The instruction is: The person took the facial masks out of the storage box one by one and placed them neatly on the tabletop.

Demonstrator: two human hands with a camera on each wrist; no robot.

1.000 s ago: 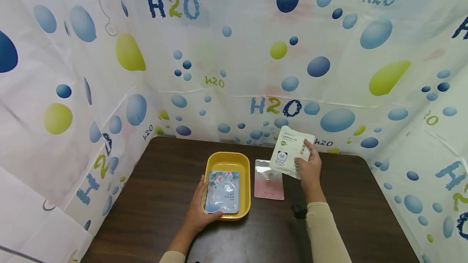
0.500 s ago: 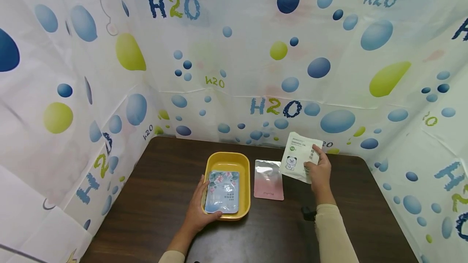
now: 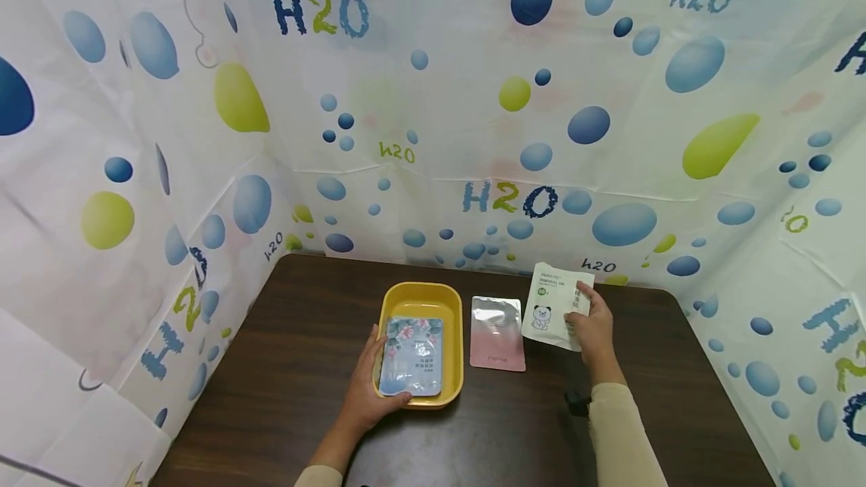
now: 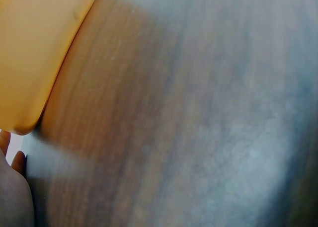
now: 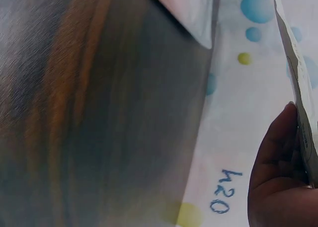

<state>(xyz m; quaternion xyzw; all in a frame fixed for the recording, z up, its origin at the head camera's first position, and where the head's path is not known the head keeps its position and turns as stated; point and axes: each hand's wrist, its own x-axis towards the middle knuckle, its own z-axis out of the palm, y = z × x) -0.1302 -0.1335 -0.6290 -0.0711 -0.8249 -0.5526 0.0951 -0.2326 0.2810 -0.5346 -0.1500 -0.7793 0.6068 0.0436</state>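
My left hand (image 3: 365, 385) holds the yellow tray (image 3: 419, 293) at its near left corner, fingers along the side and thumb on the front rim. A light blue floral packet (image 3: 413, 355) lies inside. In my right hand (image 3: 595, 329) is a white sachet (image 3: 551, 307) with a cartoon bear and "ESSENTIAL OIL" print, pinched by its right side between thumb and fingers. The right wrist view shows this sachet (image 5: 298, 73) nearly edge-on, raised off the table. Between tray and sachet, a silver-and-pink packet (image 3: 497, 344) lies flat.
A dark brown wooden table (image 3: 318, 322) carries everything. White curtain (image 3: 433, 111) printed with blue and green drops surrounds its back and sides. A small dark object (image 3: 577, 403) shows beside my right sleeve.
My right hand has carried the white sachet to the right and then lower, so it no longer overlaps the pink packet. The left hand and tray have stayed put.
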